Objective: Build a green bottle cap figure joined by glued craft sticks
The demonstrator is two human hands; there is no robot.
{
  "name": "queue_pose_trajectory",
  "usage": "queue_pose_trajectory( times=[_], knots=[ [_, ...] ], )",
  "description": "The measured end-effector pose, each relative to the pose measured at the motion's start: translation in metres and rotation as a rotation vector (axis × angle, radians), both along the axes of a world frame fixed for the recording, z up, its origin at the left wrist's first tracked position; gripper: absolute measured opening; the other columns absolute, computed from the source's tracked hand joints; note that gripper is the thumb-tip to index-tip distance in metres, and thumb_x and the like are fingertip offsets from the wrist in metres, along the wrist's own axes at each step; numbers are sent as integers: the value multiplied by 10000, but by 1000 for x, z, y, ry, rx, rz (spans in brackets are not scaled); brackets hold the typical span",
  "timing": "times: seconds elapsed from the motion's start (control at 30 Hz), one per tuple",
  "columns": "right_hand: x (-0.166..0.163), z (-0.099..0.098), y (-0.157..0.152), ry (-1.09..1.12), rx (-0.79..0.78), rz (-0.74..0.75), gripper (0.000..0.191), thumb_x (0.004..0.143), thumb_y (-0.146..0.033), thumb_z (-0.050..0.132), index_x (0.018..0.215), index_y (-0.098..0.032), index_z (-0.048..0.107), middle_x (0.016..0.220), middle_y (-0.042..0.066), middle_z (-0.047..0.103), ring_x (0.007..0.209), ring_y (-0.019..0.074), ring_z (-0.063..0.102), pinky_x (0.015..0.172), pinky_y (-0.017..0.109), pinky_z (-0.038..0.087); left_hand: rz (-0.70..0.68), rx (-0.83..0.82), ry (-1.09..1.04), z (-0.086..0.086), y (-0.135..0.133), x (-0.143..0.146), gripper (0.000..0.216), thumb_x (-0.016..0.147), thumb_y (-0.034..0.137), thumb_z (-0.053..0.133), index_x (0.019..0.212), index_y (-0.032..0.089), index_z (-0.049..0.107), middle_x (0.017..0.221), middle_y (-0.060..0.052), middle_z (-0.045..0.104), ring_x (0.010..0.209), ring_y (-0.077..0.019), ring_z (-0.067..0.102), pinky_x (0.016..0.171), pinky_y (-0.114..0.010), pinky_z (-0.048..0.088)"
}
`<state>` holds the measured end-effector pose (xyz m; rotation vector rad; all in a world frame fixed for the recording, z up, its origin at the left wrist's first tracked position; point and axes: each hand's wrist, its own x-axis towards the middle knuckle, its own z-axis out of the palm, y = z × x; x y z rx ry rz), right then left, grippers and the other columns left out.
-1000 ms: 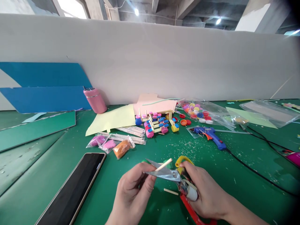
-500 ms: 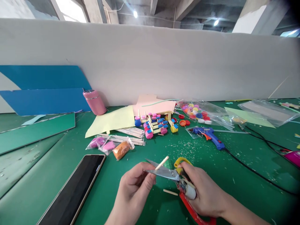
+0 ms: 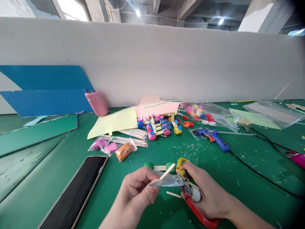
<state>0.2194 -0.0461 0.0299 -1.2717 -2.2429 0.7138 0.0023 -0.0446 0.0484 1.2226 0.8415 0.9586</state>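
Between the thumb and fingers of my left hand (image 3: 138, 190) is pinched a thin wooden stick (image 3: 168, 171), its free end slanting up to the right. My right hand (image 3: 207, 187) grips a pair of scissors (image 3: 170, 180) with one yellow and one red handle. The blades lie across the stick close to my left fingertips; whether they bite into it I cannot tell. A cut piece of stick (image 3: 173, 194) lies on the table below the blades. Just behind the scissors sit green bottle caps (image 3: 149, 165) joined by pale sticks, partly hidden.
A phone (image 3: 76, 190) lies at the left, with bagged clay (image 3: 124, 151) and bundled sticks (image 3: 128, 140) beyond it. Several small cap-and-stick assemblies (image 3: 158, 128) stand farther back. A blue glue gun (image 3: 213, 138) with its cord lies right, near a bag of caps (image 3: 202, 114).
The scissor blades have come closer together around the stick. Both hands shift slightly, and the green caps behind the blades show more.
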Motion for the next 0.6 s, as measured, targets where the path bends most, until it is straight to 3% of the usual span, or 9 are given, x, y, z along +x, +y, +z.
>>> queue_pose_trajectory(
  times=[0.17, 0.3, 0.43, 0.6],
  knots=[
    [1, 0, -2, -42, -67, 7, 228, 684, -198, 561, 839, -222, 395, 730, -15, 513, 596, 151, 454, 529, 260, 361, 41, -44, -26, -3, 2, 4, 206, 747, 347, 626, 684, 151, 617, 537, 29, 460, 484, -71, 363, 434, -174, 281],
    [-2, -6, -3, -44, -70, -23, 179, 733, -249, 536, 794, -227, 370, 678, -30, 484, 538, 139, 390, 490, 260, 300, 266, 173, 151, -7, -2, 11, 136, 751, 300, 613, 733, 166, 631, 609, -4, 548, 522, -106, 439, 453, -196, 346],
    [-5, -7, -2, -7, -30, -43, 245, 710, -247, 566, 889, -215, 403, 754, -8, 510, 598, 151, 437, 527, 263, 342, 403, 373, 273, -8, -9, 13, 97, 762, 265, 589, 726, 180, 620, 536, 24, 494, 472, -102, 380, 432, -207, 309],
    [-4, 2, -2, 13, -29, -29, 353, 678, -304, 623, 960, -203, 436, 869, 33, 541, 703, 176, 510, 606, 287, 412, 233, 126, 140, -4, -5, 8, 162, 779, 308, 586, 704, 166, 605, 556, 28, 462, 497, -87, 361, 431, -193, 271]
  ],
)
